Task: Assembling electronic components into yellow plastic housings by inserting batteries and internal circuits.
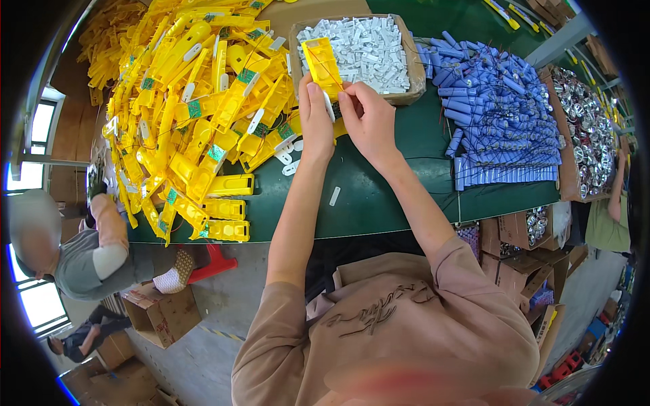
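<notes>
Both of my hands hold one yellow plastic housing (pixel 321 62) above the green table, just in front of a box of small white parts. My left hand (pixel 315 122) grips its lower left side with the fingers closed. My right hand (pixel 369 122) pinches its lower right edge, where thin wires show. A white strip pokes out beneath the housing between my hands. To the left lies a large heap of yellow housings (pixel 183 159), many with green circuit boards and white pieces. Blue cylindrical cells (pixel 504 115) with dark wires are piled at the right.
A cardboard box (pixel 415 61) holds the white parts. Another box of shiny round metal parts (pixel 592 128) stands far right. One white piece (pixel 334 196) lies on the green table (pixel 379 216). A co-worker (pixel 95 257) sits at the left; cartons (pixel 162 314) stand on the floor.
</notes>
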The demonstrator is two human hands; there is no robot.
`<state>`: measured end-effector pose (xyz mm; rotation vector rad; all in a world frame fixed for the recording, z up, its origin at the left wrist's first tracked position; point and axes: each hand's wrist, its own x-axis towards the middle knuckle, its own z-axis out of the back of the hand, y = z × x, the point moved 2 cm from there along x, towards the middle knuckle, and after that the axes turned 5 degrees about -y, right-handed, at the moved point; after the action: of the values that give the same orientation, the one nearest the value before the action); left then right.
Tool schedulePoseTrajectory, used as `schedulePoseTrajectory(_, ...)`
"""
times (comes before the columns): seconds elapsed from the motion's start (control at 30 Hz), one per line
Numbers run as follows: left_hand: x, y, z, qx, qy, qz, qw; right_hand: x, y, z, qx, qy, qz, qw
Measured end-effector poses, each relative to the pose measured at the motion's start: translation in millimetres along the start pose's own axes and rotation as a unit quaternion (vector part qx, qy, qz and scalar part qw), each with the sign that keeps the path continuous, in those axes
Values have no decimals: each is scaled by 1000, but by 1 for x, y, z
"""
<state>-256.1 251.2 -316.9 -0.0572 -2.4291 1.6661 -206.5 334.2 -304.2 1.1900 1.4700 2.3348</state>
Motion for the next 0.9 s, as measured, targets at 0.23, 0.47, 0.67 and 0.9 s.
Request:
schedulePoseTrajectory(0.23,-2,-3,2,75,23,-40,996,-8,-2,-7,-44,-24,130,990)
schedulePoseTrajectory(0.47,6,1,9,-3,26,-3,1000,-10,-5,-9,-28,-16,148,988)
schedulePoseTrajectory(0.67,2,-1,6,-17,50,32,998,-9,-2,-2,-40,-11,138,990)
schedulePoseTrajectory(0.9,-3,1,-1,42,58,22,997,-9,-11,0,-38,-45,131,990)
